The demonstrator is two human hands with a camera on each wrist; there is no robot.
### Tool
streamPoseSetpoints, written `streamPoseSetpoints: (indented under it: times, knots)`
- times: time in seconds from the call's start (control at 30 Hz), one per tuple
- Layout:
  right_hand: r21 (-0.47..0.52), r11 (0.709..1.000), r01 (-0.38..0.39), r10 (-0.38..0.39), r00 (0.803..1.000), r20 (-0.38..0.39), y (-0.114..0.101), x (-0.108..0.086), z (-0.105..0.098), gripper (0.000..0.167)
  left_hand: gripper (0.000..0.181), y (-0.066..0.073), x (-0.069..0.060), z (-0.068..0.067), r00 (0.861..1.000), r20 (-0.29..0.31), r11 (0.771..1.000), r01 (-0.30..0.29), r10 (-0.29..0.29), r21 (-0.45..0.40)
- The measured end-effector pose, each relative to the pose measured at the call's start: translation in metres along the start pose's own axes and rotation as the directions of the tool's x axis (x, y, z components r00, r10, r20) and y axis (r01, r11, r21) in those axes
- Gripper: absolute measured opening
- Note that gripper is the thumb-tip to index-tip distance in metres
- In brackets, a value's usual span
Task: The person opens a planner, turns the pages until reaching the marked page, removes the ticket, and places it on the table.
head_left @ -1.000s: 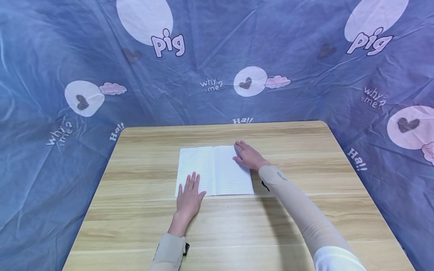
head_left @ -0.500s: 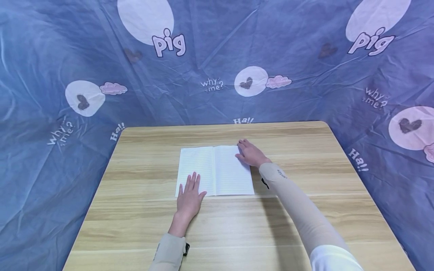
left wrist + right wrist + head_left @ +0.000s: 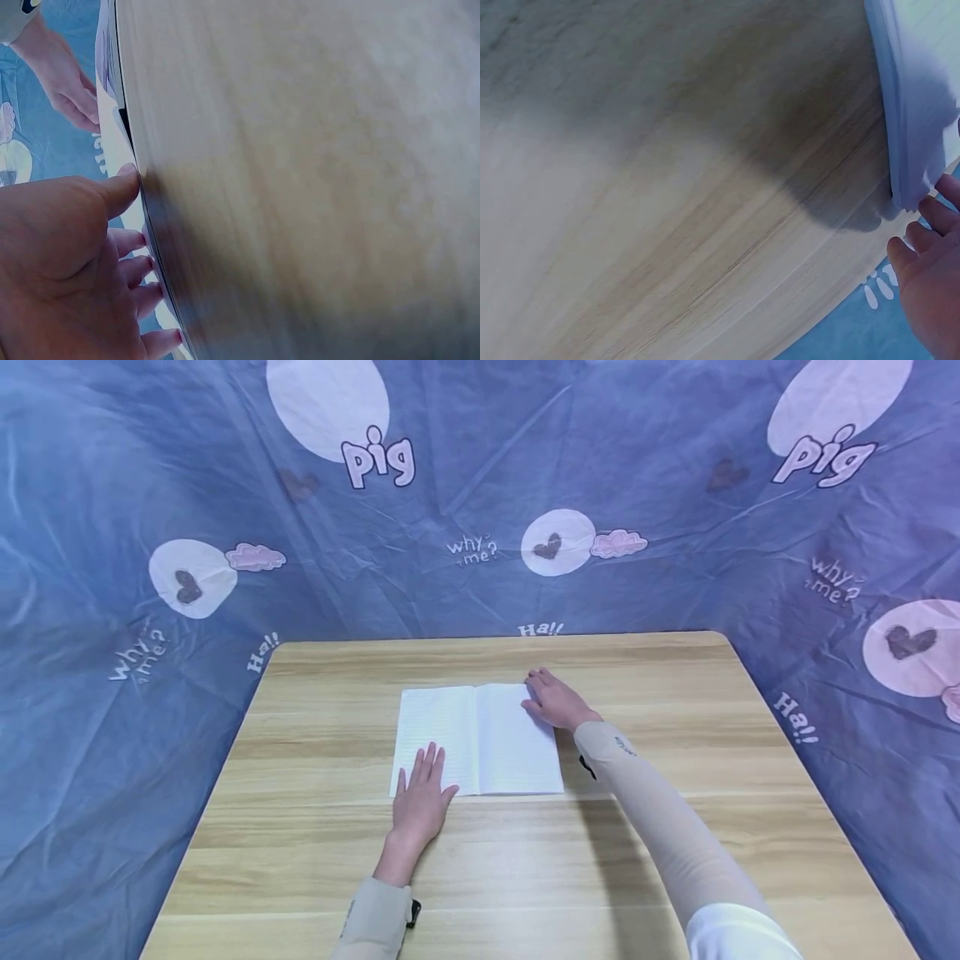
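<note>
A notebook (image 3: 517,747) lies spread on the wooden table, showing two lined white pages. My left hand (image 3: 420,806) rests flat on the lower part of the left page, fingers extended; the left wrist view shows this hand (image 3: 60,262) from the side, with the table's surface beyond. At the upper right corner of the right page is my right hand (image 3: 557,700), its thumb over the page. In the right wrist view the fingertips of this hand (image 3: 934,277) are slightly bent against the page corner (image 3: 919,184), with the thumb mostly out of frame.
The wooden table (image 3: 300,843) has rounded far corners. Behind it and along its sides hangs a blue printed cloth (image 3: 450,585) with words and pale circles. A dark band (image 3: 413,913) shows at my left wrist.
My right hand has shifted slightly right to the outer corner of the right page, and its fingers have bent more. The left hand has stayed on the left page.
</note>
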State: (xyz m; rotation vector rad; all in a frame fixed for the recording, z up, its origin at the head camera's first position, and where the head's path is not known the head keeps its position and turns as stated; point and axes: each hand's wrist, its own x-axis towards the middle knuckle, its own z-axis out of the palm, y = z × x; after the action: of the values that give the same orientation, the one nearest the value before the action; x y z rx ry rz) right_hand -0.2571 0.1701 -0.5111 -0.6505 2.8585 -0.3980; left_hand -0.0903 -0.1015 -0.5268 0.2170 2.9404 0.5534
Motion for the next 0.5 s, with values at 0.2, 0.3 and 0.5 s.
streamPoseSetpoints:
  times: [0.2,0.3,0.5]
  knots:
    - [0.014,1.000,0.013,-0.013,1.000,-0.019,-0.0022,0.0017,-0.0017,0.055,0.066,0.0006,-0.0003,0.0010,1.000,-0.009,1.000,-0.002,0.002,-0.003]
    - [0.019,1.000,0.012,-0.012,1.000,-0.017,-0.0039,0.0019,-0.0027,0.056,0.066,0.0005,-0.0002,0.0016,1.000,-0.009,1.000,-0.001,0.001,0.000]
    - [0.020,1.000,0.012,-0.011,0.999,-0.034,-0.0053,0.0022,-0.0038,0.053,0.066,0.0004,0.0005,0.0032,1.000,0.000,1.000,0.005,-0.005,0.001]
